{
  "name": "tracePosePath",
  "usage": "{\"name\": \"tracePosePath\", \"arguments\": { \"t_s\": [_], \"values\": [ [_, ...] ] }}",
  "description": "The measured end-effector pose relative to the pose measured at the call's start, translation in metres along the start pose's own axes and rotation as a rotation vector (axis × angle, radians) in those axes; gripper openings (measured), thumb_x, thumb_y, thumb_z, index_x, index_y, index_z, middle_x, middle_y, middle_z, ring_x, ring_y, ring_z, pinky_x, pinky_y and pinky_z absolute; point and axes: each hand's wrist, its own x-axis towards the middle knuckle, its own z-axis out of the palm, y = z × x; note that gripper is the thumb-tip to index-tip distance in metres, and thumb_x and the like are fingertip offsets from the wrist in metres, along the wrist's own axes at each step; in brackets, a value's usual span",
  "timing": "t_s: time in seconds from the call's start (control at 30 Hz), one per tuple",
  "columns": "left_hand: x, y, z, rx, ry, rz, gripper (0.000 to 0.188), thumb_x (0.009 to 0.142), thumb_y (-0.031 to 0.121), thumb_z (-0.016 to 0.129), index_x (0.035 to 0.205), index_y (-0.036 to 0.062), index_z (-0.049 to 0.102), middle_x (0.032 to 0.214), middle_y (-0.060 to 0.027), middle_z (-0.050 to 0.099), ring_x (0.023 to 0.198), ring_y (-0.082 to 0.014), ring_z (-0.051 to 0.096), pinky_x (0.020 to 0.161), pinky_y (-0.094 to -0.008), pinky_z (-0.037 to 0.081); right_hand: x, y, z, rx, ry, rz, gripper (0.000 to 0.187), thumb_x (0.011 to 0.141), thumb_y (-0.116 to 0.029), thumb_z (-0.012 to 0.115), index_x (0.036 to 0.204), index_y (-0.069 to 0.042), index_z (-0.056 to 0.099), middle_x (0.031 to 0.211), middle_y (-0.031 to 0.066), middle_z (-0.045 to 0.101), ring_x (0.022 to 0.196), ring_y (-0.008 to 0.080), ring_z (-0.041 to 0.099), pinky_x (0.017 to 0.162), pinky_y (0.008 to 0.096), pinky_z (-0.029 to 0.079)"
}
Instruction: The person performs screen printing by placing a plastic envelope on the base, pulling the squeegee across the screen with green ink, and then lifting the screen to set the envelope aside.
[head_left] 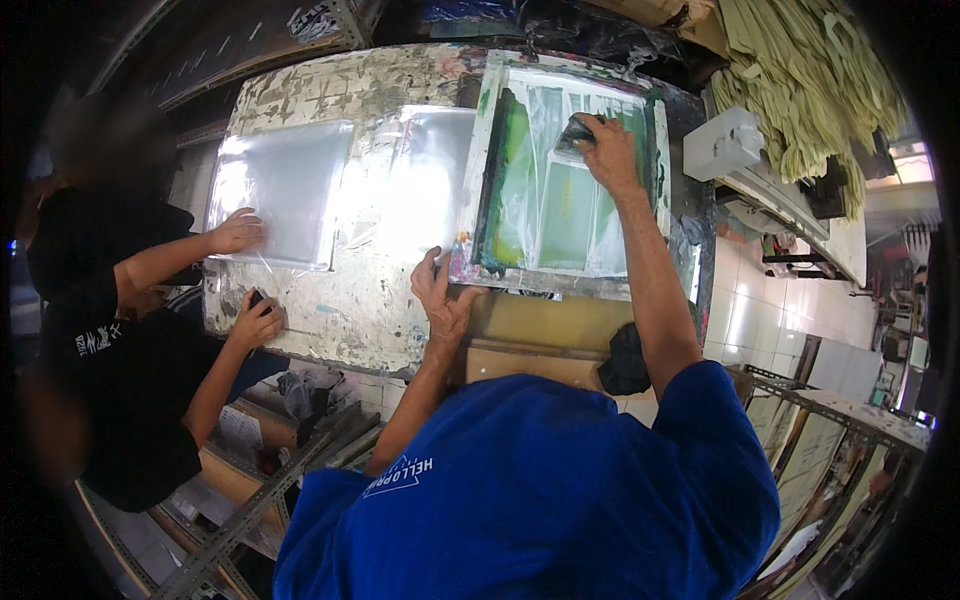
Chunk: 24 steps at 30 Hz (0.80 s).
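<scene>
A screen-printing frame (pixel 484 170) with a green mesh lies on the paint-stained worktable, streaked with clear, shiny film or wet material. My right hand (pixel 608 158) reaches over the mesh's upper right part, closed on a small dark squeegee (pixel 576 134) that rests on it. At the frame's lower left corner, my left hand (pixel 444 303) grips the edge, with the corner between thumb and fingers. Left of the frame, a clear plastic sheet (pixel 425 180) lies partly beside or beneath it; which, I cannot tell.
A co-worker's hand (pixel 238 232) touches another stack of clear sheets (pixel 285 185) on the worktable (pixel 350 320); their other hand (pixel 257 322) holds a small black object. A white plastic bin (pixel 724 145) and hanging yellowish strips (pixel 800 70) are at right. Metal shelving (pixel 830 405) stands nearer me.
</scene>
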Motion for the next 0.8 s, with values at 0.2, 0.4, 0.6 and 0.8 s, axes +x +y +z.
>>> {"name": "tracePosePath", "arguments": {
  "t_s": [0.2,0.4,0.6,0.8],
  "values": [
    [-0.004,-0.01,0.003,-0.102,-0.046,-0.09,0.077,0.066,0.036,0.088,0.132,0.0043,0.062,0.127,-0.0169,0.057,0.121,-0.0341,0.045,0.106,-0.0469,0.03,-0.051,-0.028,-0.007,-0.02,0.003,-0.121,0.04,0.08,-0.014,0.072,0.119,-0.016,0.068,0.097,0.0177,0.067,0.093,0.0367,0.062,0.08,0.0473,0.044],
    [-0.004,0.015,-0.001,-0.144,0.024,-0.209,0.078,0.066,0.024,0.087,0.136,0.0034,0.059,0.122,-0.0185,0.057,0.118,-0.0354,0.047,0.105,-0.0465,0.033,-0.129,-0.1,-0.068,0.03,-0.088,-0.122,0.045,0.075,-0.006,0.069,0.119,-0.014,0.069,0.089,0.0179,0.063,0.084,0.0373,0.059,0.073,0.0468,0.045],
    [0.035,0.065,-0.022,-0.234,0.18,-0.123,0.072,0.067,0.016,0.087,0.132,-0.0003,0.062,0.118,-0.0166,0.056,0.113,-0.0321,0.047,0.102,-0.0411,0.037,-0.134,-0.139,-0.123,0.092,0.21,-0.237,0.046,0.065,-0.022,0.079,0.107,-0.006,0.071,0.088,0.0137,0.063,0.082,0.0332,0.059,0.072,0.0431,0.046],
    [0.096,0.102,-0.044,-0.468,0.231,-0.055,0.074,0.072,0.007,0.082,0.14,-0.001,0.054,0.12,-0.0152,0.056,0.109,-0.0268,0.053,0.1,-0.0381,0.04,-0.075,-0.142,-0.176,0.019,0.295,-0.295,0.053,0.061,-0.03,0.084,0.106,-0.005,0.071,0.087,0.0147,0.062,0.08,0.0352,0.06,0.07,0.0438,0.049]
  ]
}}
